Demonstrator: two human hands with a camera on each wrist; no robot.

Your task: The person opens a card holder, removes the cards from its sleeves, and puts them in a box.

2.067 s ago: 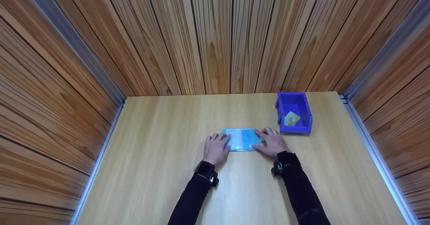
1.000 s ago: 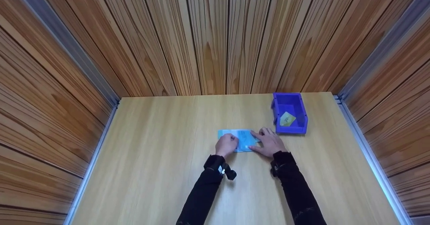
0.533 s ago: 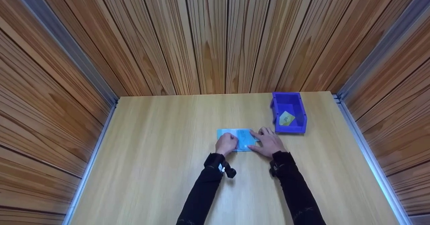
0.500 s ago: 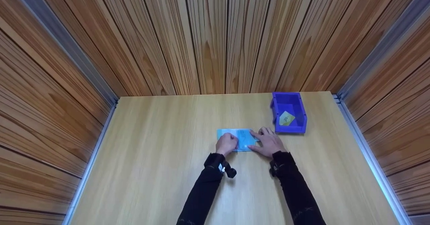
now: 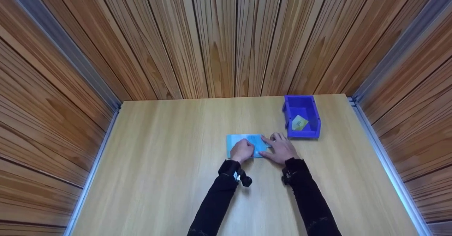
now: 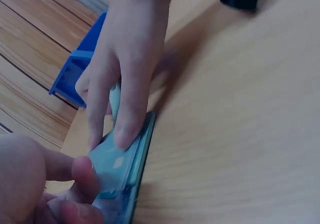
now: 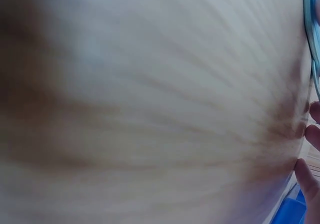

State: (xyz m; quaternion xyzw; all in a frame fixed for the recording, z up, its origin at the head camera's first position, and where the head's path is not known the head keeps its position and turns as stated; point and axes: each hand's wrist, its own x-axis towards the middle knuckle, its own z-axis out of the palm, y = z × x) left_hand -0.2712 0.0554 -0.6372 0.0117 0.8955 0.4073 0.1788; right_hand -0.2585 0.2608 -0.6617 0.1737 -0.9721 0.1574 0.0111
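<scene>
Blue holder (image 5: 259, 143) flat on the table (image 5: 169, 147) — both hands (image 5: 242, 150) (image 5: 281, 150) at it.

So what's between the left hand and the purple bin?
In the head view, the right hand and part of the blue folder lie there.

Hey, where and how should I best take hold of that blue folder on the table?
Probably pinch the blue folder by its left edge, coming in low from the left: it lies flat, that edge is uncovered, and the right hand rests on the opposite end.
</scene>
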